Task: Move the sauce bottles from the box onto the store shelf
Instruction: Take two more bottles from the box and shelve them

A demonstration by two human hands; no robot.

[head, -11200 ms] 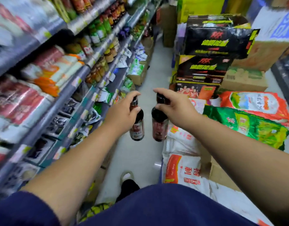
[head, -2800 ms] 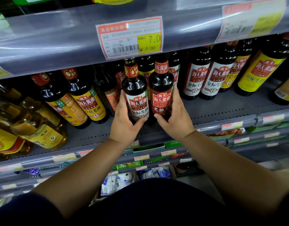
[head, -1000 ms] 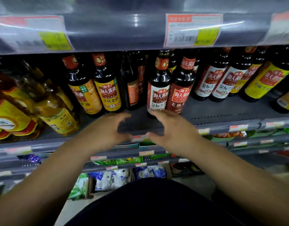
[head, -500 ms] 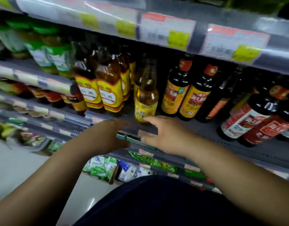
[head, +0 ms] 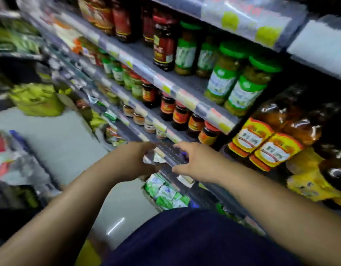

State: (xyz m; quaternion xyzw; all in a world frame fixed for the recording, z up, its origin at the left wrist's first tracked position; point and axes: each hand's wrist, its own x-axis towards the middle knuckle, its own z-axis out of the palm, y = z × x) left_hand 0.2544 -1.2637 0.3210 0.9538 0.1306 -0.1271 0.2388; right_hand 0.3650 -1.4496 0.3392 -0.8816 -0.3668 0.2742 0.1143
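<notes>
Two hands: the left hand (head: 131, 160) and the right hand (head: 196, 160) hover side by side in front of the store shelf (head: 165, 84), touching nothing.
Fingers: the left fingers (head: 145, 146) are loosely spread and the right fingers (head: 182, 145) are straight and relaxed. Both hands are empty, palms turned toward each other across a small gap.
Sauce bottles: the sauce bottles (head: 262, 143) stand on the shelf, to the right of the right fingers and slightly above them. They are amber-brown with yellow labels edged in red and are packed close together. The print is too blurred to read.
Just above the fingers: small jars (head: 194, 123) with red lids and red-orange labels are lined along the shelf edge.
Higher above the fingers: green-lidded jars (head: 242, 87) hold greenish contents. Dark red-capped bottles (head: 164, 43) stand to their left.
Below the fingers: green and white packets (head: 165, 192) fill the low tier.
Left of the left fingers: pale floor (head: 60, 146), with yellow-green bags (head: 35, 100) well beyond.
</notes>
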